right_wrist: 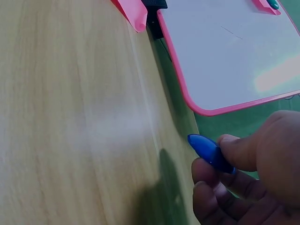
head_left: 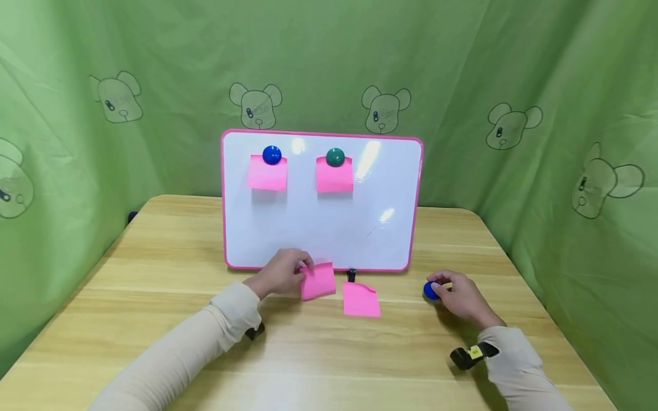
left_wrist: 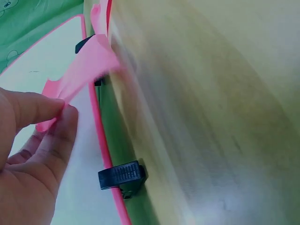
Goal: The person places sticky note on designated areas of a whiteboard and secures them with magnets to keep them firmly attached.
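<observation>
Your left hand (head_left: pixel 283 273) pinches a pink note (head_left: pixel 319 281) by its left side, in front of the lower edge of the whiteboard (head_left: pixel 303 228). Your right hand (head_left: pixel 462 298), farther from the board's middle, pinches a blue magnet (head_left: pixel 429 291), off to the note's right. The wooden table (head_left: pixel 308 365) lies below; green curtain (head_left: pixel 319 51) surrounds its back and sides.
</observation>
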Motion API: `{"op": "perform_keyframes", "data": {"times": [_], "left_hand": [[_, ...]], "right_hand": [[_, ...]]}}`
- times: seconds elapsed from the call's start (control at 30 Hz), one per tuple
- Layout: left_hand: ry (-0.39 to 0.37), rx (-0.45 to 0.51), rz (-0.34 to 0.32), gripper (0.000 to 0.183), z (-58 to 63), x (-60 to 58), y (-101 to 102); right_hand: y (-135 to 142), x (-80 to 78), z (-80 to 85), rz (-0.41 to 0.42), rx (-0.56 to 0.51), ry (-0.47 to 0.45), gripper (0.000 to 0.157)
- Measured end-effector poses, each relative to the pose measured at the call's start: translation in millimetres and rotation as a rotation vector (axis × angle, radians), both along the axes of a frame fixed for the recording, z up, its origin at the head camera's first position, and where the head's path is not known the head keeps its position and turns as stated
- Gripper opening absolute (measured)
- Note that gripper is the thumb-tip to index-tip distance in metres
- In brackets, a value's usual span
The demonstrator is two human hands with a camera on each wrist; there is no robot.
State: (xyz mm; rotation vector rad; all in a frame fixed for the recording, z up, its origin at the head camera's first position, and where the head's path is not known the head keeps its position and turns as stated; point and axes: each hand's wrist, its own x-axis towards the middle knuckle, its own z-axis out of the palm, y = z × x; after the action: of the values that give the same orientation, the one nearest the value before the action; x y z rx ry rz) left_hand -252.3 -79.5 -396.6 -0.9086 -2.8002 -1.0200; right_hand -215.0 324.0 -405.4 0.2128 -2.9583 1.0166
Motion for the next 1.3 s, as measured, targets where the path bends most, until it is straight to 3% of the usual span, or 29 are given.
{"op": "perform_keyframes", "data": {"times": [0.3, 0.6, 0.93, 1.3], "left_hand": [[0.053, 0.03, -0.017, 0.013, 12.6, -3.5, 5.4], [-0.062, 0.084, 0.016, 0.022, 20.6, 0.1, 12.7], [0.023, 0.099, 0.004, 0.023, 26.2, -2.1, 20.3], [-0.017, 0.119, 0.018, 0.021, 33.7, -5.1, 31.7]], "right_hand": [[-1.2, -0.8, 5.0, 0.015, -0.008, 0.062, 0.019], [-2.3, -2.5, 8.6, 0.031, -0.02, 0.12, 0.017], [-4.6, -3.4, 11.6, 0.012, -0.031, 0.115, 0.018], [-8.3, -5.1, 20.2, -0.021, -0.046, 0.105, 0.028]]}}
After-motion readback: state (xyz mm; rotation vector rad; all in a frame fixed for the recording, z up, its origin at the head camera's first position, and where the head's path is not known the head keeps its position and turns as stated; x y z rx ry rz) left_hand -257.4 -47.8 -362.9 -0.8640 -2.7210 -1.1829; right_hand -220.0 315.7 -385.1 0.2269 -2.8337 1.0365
